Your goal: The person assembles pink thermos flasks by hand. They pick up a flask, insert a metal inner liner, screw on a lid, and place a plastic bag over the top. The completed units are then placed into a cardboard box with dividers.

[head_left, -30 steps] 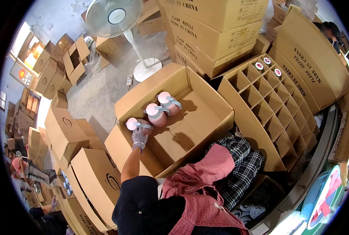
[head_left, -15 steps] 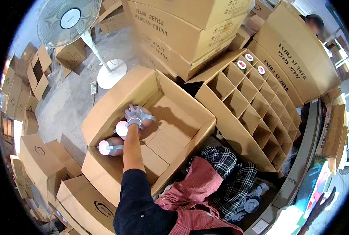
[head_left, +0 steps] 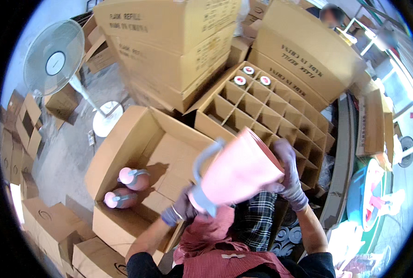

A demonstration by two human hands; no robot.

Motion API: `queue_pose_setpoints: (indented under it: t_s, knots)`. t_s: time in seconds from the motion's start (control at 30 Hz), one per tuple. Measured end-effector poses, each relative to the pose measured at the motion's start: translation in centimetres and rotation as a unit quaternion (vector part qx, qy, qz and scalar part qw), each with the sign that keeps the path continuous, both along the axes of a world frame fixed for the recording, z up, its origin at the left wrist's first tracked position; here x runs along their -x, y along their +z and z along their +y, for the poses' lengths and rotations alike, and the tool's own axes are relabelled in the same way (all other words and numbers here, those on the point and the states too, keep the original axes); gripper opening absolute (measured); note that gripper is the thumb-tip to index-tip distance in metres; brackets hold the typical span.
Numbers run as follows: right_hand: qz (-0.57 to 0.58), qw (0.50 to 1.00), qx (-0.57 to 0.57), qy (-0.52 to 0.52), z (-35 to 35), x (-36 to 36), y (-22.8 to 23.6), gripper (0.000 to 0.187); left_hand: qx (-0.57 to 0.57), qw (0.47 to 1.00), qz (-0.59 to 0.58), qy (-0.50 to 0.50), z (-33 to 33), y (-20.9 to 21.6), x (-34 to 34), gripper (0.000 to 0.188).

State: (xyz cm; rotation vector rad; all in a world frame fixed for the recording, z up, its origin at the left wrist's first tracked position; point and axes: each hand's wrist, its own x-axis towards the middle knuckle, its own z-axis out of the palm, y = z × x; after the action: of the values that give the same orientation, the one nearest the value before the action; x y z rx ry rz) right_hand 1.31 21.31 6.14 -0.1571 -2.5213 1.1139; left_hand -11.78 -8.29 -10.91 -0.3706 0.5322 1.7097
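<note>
A pink vacuum jug (head_left: 236, 169) with a grey handle is tilted in front of me, its wide open end toward the upper right. My left hand (head_left: 181, 208), in a grey glove, closes around the narrow grey-collared end. Also gloved, my right hand (head_left: 290, 173) grips the rim of the wide end, somewhat blurred. Below and left of the jug stands an open carton (head_left: 169, 155). Inside its left side, two pink jugs with grey handles, a farther jug (head_left: 139, 182) and a nearer jug (head_left: 125, 200), sit side by side.
Behind the jug is a divided carton (head_left: 206, 121), with flasks (head_left: 240, 80) showing red-and-white tops in a few cells. Stacked cartons (head_left: 165, 51) rise at the back. A white standing fan (head_left: 56, 62) is at the left. Another person (head_left: 331, 17) appears at the far right.
My left hand has let go of a jug in the carton and come back toward me. Both hands now hold another pink jug. The view has shifted, so the surroundings sit farther left.
</note>
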Motion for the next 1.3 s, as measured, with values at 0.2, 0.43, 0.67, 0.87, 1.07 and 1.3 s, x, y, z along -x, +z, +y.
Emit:
queue_pose_setpoints:
  t_s: [0.2, 0.43, 0.67, 0.87, 1.07, 1.3]
  knots:
    - [-0.168, 0.984, 0.04, 0.051, -0.1, -4.7, 3.1, 0.028, 0.142, 0.852, 0.396, -0.311, 4.7, 0.4, 0.0, 0.03]
    - [-0.203, 0.957, 0.075, 0.192, 2.1, -0.8, -3.2, 0.021, 0.246, 0.393, 0.873, 0.152, 21.3, -4.0, 13.3, 0.033]
    - [-0.048, 0.97, -0.238, 0.03, 21.7, 24.1, -13.1, 0.034, 0.36, 0.197, 0.911, 0.047, 26.9, -7.4, 19.1, 0.038]
    - [-0.103, 0.965, -0.241, -0.027, 25.1, 39.8, -21.6, 0.048, 0.358, 0.171, 0.917, 0.035, 26.6, -7.4, 19.5, 0.032]
    - [-0.116, 0.969, -0.204, -0.074, 24.8, 38.8, -20.2, 0.052, 0.364, 0.184, 0.913, 0.023, 26.6, -7.6, 19.6, 0.031]
    - [0.15, 0.961, -0.229, -0.032, 20.2, 24.0, -2.0, 0.056, 0.317, 0.488, 0.796, 0.165, 26.8, -7.0, 18.2, 0.063]
